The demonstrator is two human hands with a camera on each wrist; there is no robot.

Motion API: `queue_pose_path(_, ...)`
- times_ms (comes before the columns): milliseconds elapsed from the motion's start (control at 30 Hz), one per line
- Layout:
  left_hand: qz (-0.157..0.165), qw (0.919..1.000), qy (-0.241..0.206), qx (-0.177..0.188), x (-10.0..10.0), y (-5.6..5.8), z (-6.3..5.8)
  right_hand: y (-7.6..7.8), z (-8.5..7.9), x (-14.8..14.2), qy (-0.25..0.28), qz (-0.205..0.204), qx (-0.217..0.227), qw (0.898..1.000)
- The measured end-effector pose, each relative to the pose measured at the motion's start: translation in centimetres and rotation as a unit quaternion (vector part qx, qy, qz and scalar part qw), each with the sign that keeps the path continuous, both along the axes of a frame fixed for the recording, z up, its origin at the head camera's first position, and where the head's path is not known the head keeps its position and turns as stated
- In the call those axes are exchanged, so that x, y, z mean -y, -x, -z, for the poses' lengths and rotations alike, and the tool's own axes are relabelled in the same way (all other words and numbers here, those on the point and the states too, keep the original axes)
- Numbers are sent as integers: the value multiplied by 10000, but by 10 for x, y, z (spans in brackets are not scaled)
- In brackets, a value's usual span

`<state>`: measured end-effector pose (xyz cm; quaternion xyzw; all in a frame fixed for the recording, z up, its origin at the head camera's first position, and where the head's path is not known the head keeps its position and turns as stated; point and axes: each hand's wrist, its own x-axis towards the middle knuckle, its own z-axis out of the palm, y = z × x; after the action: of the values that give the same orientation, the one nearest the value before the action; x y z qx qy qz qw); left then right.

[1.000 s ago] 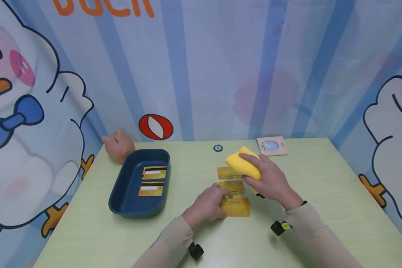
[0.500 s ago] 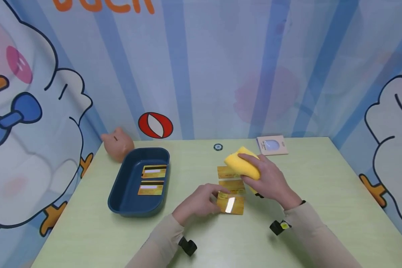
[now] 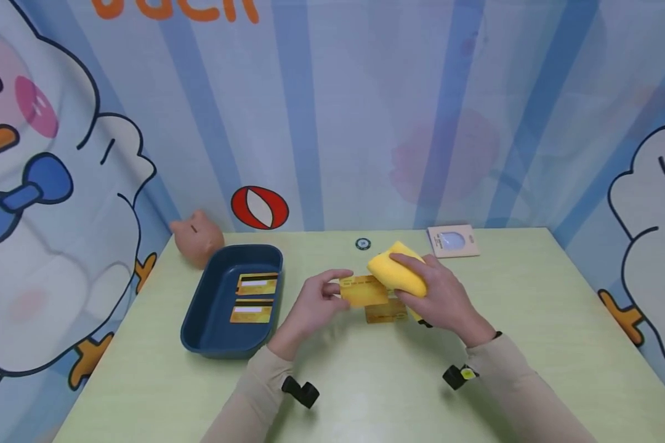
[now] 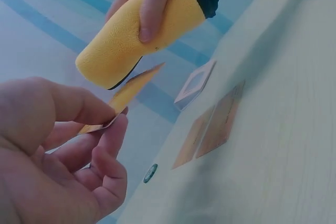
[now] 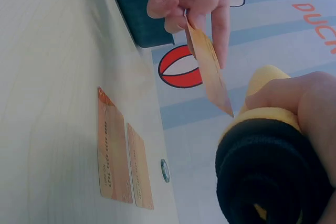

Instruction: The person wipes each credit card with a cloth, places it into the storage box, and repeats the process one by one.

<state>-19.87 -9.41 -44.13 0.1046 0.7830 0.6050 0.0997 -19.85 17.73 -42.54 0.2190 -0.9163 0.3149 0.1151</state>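
Observation:
In the head view my left hand (image 3: 314, 303) pinches a gold bank card (image 3: 362, 290) between thumb and fingers, lifted off the table. My right hand (image 3: 445, 300) grips a rolled yellow-and-black cloth (image 3: 397, 269) just right of that card. From the left wrist view, the card's far end lies close to the cloth (image 4: 113, 51); whether they touch I cannot tell. Two more gold cards lie flat on the table below; the right wrist view shows the nearer card (image 5: 113, 150) with raised digits and the farther card (image 5: 139, 166) beside it.
A dark blue tray (image 3: 213, 337) stands to the left, with an upper card (image 3: 257, 283) and a lower card (image 3: 252, 311) inside, stripe side up. Along the back are a pink piggy bank (image 3: 197, 239), a round chip (image 3: 362, 244) and a flat pale-pink box (image 3: 453, 240).
My left hand has picked up the nearest of the three table cards and brought it up to the cloth. My right hand with the cloth has stayed nearly in place.

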Motion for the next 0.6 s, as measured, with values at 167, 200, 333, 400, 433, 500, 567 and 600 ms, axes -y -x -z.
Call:
queue_pose_path(167,-369,9988,-301,-60,-1,2,-3,0,-1,8,108,-62,-44,9999)
queue_pose_path(200,-400,9985,-364,-59,-2,3,-3,0,-1,9,137,-82,-73,9998)
queue_pose_path(333,-412,9979,-501,-86,-4,4,-3,-1,-3,16,247,-250,-136,9993)
queue_pose_path(400,-357,9981,-487,-130,-6,4,-3,-3,-5,20,268,-353,-181,9989)
queue_pose_path(433,-348,9983,-446,-127,-7,5,-3,-3,-5,22,268,-406,-201,9986)
queue_pose_path(500,-316,9988,-359,-134,-8,4,-3,-5,-5,26,276,-509,-258,9980)
queue_pose_path(567,-264,9991,-288,-151,-10,2,-4,-7,-4,31,267,-600,-312,9974)
queue_pose_path(600,-241,9992,-275,-153,-11,2,-4,-8,-3,34,260,-640,-327,9971)
